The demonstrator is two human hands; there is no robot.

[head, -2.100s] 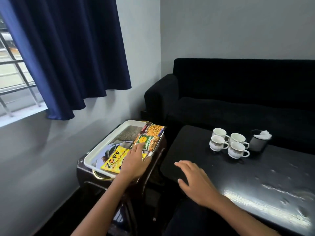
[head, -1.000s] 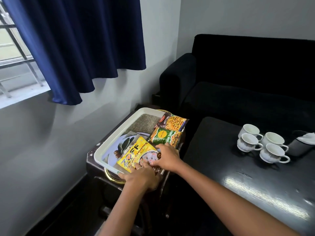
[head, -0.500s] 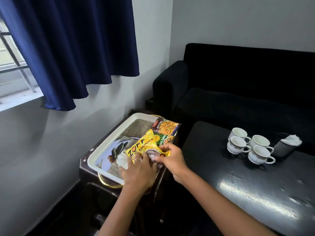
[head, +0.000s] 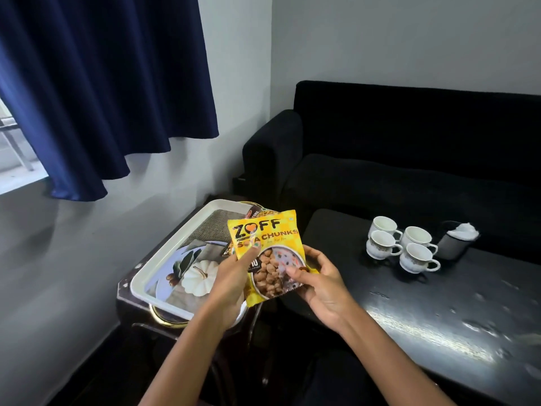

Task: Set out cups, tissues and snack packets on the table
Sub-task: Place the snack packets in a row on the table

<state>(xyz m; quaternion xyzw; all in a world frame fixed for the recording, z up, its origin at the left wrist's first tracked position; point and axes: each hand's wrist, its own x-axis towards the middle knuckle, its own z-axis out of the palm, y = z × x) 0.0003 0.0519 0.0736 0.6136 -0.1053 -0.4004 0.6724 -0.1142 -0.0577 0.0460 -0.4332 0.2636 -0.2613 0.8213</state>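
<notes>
Yellow soya chunks packet (head: 268, 253) pinched upright between left hand (head: 234, 276) and right hand (head: 317, 281), likely bound for desk (head: 439, 312) beside cups (head: 401, 244).

Dim room, daylight entering from window (head: 11, 159) at left edge, soft shadow under curtain (head: 96, 83) on wall, glare streaks on table (head: 439, 332) lower right, sofa (head: 409, 159) nearly black, wide-angle bending at edges, focus mostly sharp
</notes>
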